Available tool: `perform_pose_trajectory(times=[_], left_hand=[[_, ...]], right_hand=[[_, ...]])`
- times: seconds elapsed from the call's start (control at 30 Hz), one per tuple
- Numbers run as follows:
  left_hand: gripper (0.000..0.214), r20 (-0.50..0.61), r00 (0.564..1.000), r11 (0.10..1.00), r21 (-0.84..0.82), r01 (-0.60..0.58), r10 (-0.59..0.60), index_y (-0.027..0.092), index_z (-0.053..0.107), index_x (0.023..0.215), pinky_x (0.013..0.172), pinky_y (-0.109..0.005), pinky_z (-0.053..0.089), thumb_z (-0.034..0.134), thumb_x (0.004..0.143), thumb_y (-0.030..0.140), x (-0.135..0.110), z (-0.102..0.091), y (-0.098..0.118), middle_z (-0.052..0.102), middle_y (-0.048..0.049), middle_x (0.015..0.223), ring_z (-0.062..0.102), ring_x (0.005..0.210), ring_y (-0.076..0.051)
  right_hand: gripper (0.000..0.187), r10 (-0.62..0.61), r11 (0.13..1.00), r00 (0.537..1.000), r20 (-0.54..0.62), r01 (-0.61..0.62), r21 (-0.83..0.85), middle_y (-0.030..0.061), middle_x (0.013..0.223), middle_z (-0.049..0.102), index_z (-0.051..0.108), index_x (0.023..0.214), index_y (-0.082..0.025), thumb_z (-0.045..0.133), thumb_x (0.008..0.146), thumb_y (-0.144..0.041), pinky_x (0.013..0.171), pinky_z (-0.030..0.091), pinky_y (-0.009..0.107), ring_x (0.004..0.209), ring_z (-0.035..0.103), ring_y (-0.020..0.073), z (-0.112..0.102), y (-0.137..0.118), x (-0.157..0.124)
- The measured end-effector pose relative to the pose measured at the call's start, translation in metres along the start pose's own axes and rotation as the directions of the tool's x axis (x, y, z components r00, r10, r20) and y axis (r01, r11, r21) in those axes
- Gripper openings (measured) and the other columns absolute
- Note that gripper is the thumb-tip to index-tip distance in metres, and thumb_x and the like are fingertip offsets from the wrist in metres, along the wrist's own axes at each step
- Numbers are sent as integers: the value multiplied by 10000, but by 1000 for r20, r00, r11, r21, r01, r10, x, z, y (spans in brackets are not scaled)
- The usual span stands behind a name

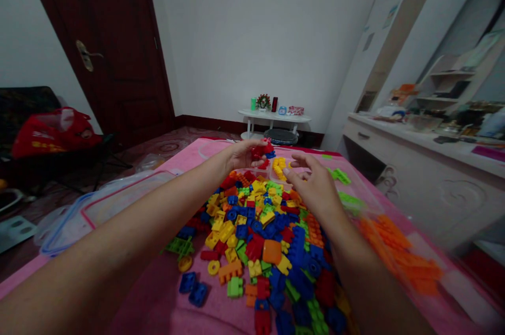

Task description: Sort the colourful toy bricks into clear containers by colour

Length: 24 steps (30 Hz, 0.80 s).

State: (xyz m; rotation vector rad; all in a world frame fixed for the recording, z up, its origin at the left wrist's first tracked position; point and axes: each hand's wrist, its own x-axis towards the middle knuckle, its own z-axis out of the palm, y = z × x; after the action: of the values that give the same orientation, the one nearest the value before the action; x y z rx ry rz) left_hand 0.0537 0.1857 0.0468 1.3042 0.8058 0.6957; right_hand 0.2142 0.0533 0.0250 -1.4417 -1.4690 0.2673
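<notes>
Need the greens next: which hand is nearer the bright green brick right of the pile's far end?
Right. The right hand, open, is just left of the green brick. The left hand, shut on red bricks, is farther left, past the right hand.

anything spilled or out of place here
Yes: mixed blocks lie heaped loose on the blanket, with two blue strays apart at the left. A lid lies off at the blanket's left edge. The left hand grips red blocks; the right hand is open.
</notes>
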Motion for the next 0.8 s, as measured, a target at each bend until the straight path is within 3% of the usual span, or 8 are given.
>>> perform_pose_trajectory(times=[0.1,0.23,0.37,0.47,0.57,0.67,0.73,0.8], left_hand=[[146,180,982,993,-94,78,-60,138,656,805,614,-203,511,699,698,228,-22,13,-4,655,-23,718,588,621,-88],[194,288,954,995,-38,97,-82,118,672,792,631,-196,517,755,642,209,-34,17,-3,662,-31,708,608,639,-89],[93,195,964,983,84,165,-179,107,668,726,589,-185,507,714,665,161,-28,5,0,675,-52,690,602,601,-89],[33,28,979,971,132,199,-204,111,642,701,584,-190,500,673,689,117,-14,-6,6,676,-57,681,594,587,-91],[158,-198,975,968,208,140,-98,97,639,837,677,-252,514,680,713,186,0,-15,13,693,-113,833,634,729,-145],[468,-327,927,892,452,-20,186,116,604,1076,798,-306,488,722,683,340,5,-16,16,612,-165,1175,592,1025,-244],[564,-246,901,793,589,-154,358,137,594,1133,859,-291,456,745,648,383,-2,-8,14,558,-146,1270,523,1144,-274],[522,-74,931,776,578,-252,358,141,621,1098,856,-275,454,717,676,432,-17,5,9,603,-124,1203,539,1121,-263]], right_hand=[[531,18,999,1000,-8,-17,52,115,1094,628,505,1207,-178,604,737,-404,648,514,325,672,642,158,7,-1,-2],[430,24,1000,999,47,-24,2,46,822,663,544,1128,-180,608,725,-315,616,492,294,646,628,162,10,-5,-6],[400,34,973,990,135,-2,-229,10,663,632,575,1070,-186,633,688,-291,555,440,267,618,606,177,5,-5,-6],[354,58,938,970,238,29,-345,32,697,651,623,1010,-185,646,671,-287,549,416,265,637,606,186,2,-6,-6],[274,58,943,972,228,22,-333,46,731,666,654,953,-178,619,696,-267,572,423,264,654,610,181,3,-8,-6],[223,22,974,987,160,15,-226,46,748,675,656,914,-173,603,713,-256,603,445,265,665,615,171,3,-10,-5],[213,-34,987,994,105,50,-151,49,797,686,653,903,-173,606,714,-259,633,459,268,685,618,165,3,-13,-5],[213,-79,989,995,54,85,-117,48,850,692,652,903,-176,609,711,-257,649,463,270,689,614,157,3,-15,-6]])
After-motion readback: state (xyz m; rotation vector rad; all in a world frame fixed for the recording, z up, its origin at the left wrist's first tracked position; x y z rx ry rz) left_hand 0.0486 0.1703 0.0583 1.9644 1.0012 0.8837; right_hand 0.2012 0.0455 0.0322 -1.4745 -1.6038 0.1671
